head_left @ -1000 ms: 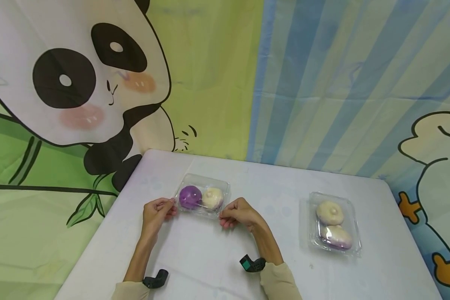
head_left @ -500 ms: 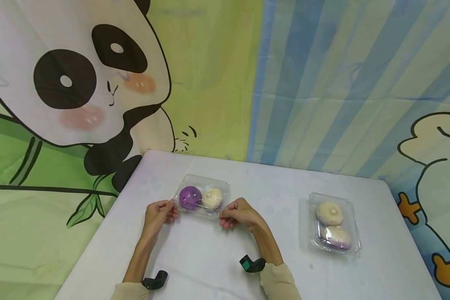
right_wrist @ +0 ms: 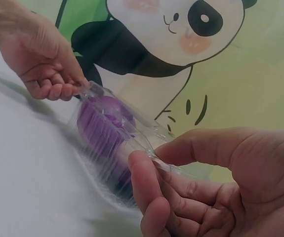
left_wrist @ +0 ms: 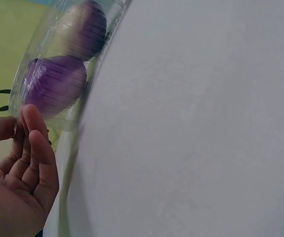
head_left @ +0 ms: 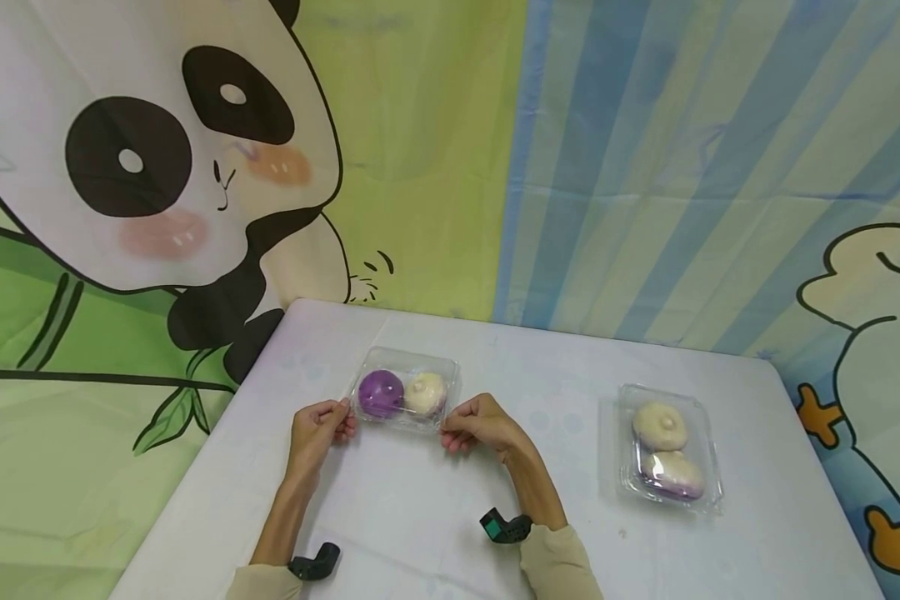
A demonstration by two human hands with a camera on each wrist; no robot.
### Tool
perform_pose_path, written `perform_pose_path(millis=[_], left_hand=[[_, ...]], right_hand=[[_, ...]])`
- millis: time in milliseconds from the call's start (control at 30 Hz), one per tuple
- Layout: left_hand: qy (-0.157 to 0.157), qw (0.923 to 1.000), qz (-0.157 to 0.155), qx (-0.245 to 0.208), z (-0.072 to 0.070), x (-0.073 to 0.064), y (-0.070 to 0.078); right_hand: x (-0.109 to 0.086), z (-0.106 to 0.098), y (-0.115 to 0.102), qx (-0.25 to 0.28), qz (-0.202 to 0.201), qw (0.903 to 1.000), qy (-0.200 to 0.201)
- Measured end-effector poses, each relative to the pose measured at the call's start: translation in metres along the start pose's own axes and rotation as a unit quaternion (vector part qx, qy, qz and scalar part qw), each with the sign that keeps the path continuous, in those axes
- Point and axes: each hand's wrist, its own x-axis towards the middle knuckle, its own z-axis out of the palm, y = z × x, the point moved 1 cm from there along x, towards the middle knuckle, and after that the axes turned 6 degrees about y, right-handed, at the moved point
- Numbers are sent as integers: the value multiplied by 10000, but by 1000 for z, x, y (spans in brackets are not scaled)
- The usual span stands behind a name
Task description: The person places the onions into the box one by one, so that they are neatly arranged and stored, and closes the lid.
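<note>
A clear plastic clamshell box (head_left: 412, 360) holds a purple bun (head_left: 380, 393) on its left side and a cream-coloured bun (head_left: 425, 394) on its right. My left hand (head_left: 317, 433) pinches the box's near left corner between thumb and fingers. At the near right corner, my right hand (head_left: 482, 425) pinches the edge in the same way. In the right wrist view both hands grip the rim, and the purple bun (right_wrist: 104, 118) shows through the ribbed wall. The left wrist view has the box (left_wrist: 58, 39) tilted above the fingertips.
Another clear clamshell box (head_left: 708, 450) with two cream-and-purple buns stands at the right of the white table (head_left: 540, 550). Behind the table's far edge hangs a printed cloth (head_left: 435, 167) with a panda on it. Each wrist wears a small black camera (head_left: 505, 527).
Both hands stay on the box's near corners. The left hand has shifted very slightly to the right; the other box has not moved.
</note>
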Motion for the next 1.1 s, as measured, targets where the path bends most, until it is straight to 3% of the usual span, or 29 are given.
perform_pose_path(millis=[200,367,533,867,1100], left_hand=[[-148,9998,-139,-59,1,-6,-3],[-641,9972,-372,83,1,-13,-6],[-1019,9931,-579,83,6,-21,-5],[-747,9909,-1063,-367,27,-41,11],[-849,9808,-1317,-1160,52,-62,10]], right_hand=[[-2,-4,0,138,-277,9970,706],[-7,-10,-5,84,-365,9873,1547],[-11,-16,-12,45,-366,9771,2096],[-19,-27,-21,417,-571,9392,3360],[-21,-35,-21,669,-509,9311,3550]])
